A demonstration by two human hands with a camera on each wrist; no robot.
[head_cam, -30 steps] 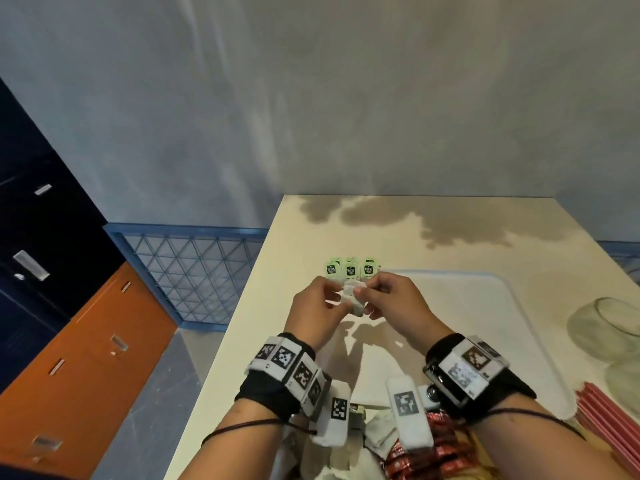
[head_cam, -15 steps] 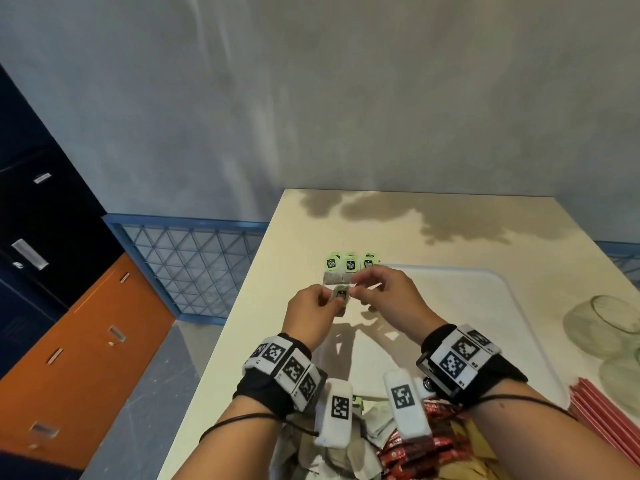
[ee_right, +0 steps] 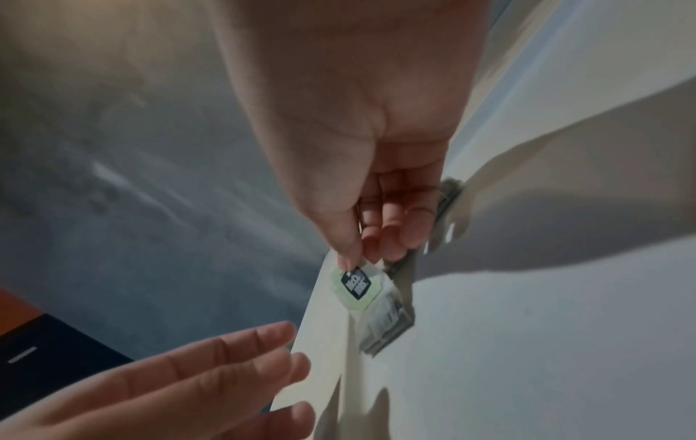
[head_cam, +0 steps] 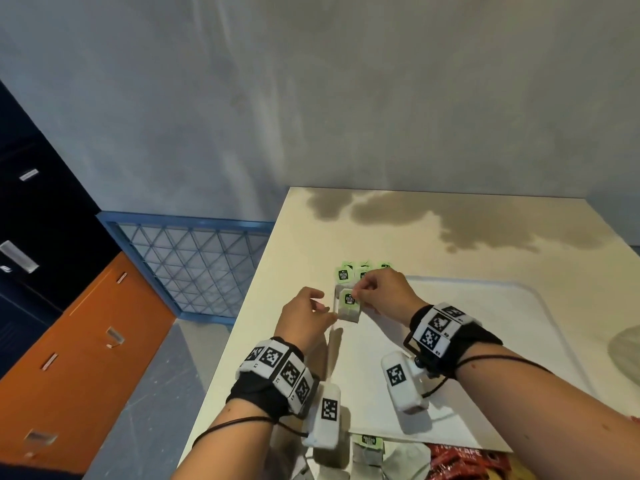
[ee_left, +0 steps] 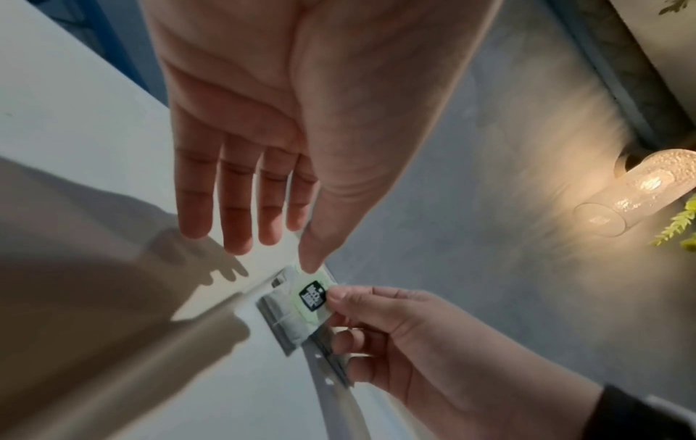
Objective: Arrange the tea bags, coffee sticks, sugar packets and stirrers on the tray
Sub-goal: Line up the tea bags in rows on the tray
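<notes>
Tea bag (head_cam: 349, 305) is lying at the far left corner of the tray (head_cam: 485, 327), its long axis running far to near, green tag on top. Right hand (head_cam: 382, 292) is pinching the tag between thumb and forefinger. Left hand (head_cam: 304, 317) is hovering beside it, fingers (ee_left: 233, 205) straight, holding nothing.

grey wall (head_cam: 311, 98), orange cabinet (head_cam: 86, 358), cream table (head_cam: 398, 237)

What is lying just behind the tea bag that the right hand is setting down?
Behind the tea bag pinched by the right hand lie green-tagged tea bags; three tags show, partly covered by the hand.
</notes>
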